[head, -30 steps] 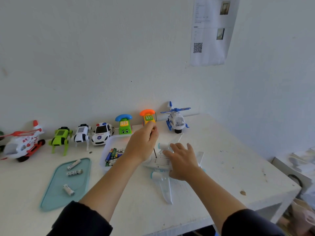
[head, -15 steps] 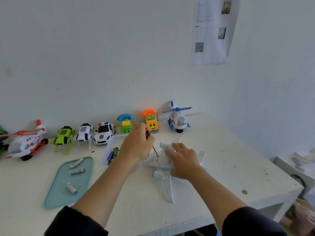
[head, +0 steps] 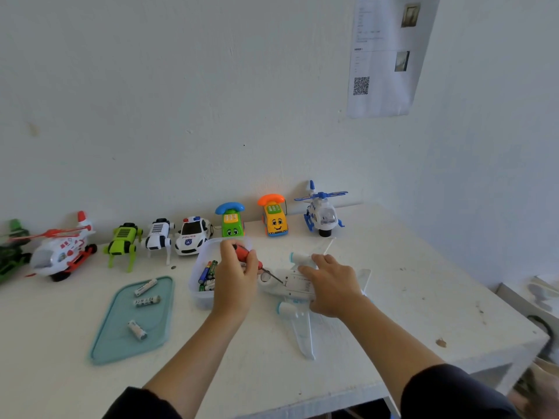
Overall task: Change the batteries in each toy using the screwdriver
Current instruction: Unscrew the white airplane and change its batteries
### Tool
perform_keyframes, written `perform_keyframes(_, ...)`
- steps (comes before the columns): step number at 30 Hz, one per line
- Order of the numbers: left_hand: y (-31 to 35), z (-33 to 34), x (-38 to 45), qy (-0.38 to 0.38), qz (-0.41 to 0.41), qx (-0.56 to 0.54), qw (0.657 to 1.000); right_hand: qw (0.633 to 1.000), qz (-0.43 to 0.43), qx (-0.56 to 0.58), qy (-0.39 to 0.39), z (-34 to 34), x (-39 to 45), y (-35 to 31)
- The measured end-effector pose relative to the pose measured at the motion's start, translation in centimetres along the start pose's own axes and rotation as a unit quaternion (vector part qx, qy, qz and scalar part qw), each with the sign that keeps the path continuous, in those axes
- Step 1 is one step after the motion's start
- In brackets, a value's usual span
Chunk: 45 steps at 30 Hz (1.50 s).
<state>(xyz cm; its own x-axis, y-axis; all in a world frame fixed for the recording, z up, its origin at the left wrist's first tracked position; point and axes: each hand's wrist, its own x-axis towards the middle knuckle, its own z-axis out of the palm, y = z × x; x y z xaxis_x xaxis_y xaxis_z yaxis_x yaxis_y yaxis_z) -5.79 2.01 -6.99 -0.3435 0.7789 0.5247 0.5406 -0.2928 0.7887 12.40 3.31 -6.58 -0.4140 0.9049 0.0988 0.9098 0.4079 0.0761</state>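
Observation:
A white toy airplane (head: 298, 325) lies belly-up on the white table (head: 408, 300). My right hand (head: 331, 284) presses flat on its fuselage. My left hand (head: 234, 278) grips a red-handled screwdriver (head: 246, 255), tilted, with its metal tip touching the plane's underside near the battery cover. A clear box (head: 201, 297) with several fresh batteries sits just behind my left hand. A teal tray (head: 119, 343) at the left holds three loose white batteries.
Along the wall stands a row of toys: red-white helicopter (head: 62, 251), green robot dog (head: 124, 241), white robot dog (head: 158, 237), police car (head: 192, 234), green phone car (head: 231, 220), orange phone car (head: 273, 217), blue-white helicopter (head: 320, 211). The table's edge drops at the right.
My left hand has lowered and tilted the screwdriver, so its red handle shows and its tip rests on the plane. The right hand stays on the fuselage.

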Motion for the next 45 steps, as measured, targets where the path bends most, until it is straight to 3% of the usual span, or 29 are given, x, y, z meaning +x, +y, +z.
perform_keyframes(5,0.1,0.0,-0.2,0.008,-0.062,-0.023,0.998,1.000,0.000,-0.003,-0.001,0.1,-0.1,0.1)
perform_keyframes(8,0.3,-0.5,0.0,0.006,-0.144,-0.084,0.986,1.000,-0.002,-0.006,0.001,0.2,-0.1,0.0)
perform_keyframes(11,-0.3,-0.7,0.3,0.018,-0.238,-0.166,0.957,1.000,-0.004,-0.009,-0.001,0.2,-0.1,0.0)
perform_keyframes(17,-1.4,-1.1,-0.6,0.078,-0.352,-0.295,0.885,1.000,-0.009,-0.009,-0.004,0.2,-0.2,0.0)
perform_keyframes(29,0.0,-1.4,0.0,0.065,-0.333,-0.287,0.896,0.999,0.014,0.038,0.029,0.1,-0.3,-0.1)
perform_keyframes(33,0.3,-2.4,0.5,0.102,-0.323,-0.316,0.886,0.996,0.008,0.050,0.076,0.6,-0.4,-0.5)
perform_keyframes(35,0.3,-2.9,0.9,0.117,-0.318,-0.315,0.886,0.982,-0.004,0.117,0.151,1.1,-0.5,-0.4)
perform_keyframes(37,0.0,-3.3,1.2,0.118,-0.317,-0.305,0.890,0.940,0.026,0.249,0.232,1.2,-0.4,-0.1)
perform_keyframes(40,-0.5,-3.5,1.2,0.114,-0.321,-0.286,0.896,0.831,0.139,0.466,0.269,0.2,-0.2,0.4)
perform_keyframes(45,-0.5,-2.6,0.9,0.090,-0.321,-0.279,0.900,0.538,0.362,0.684,0.335,-0.3,-1.1,4.5)
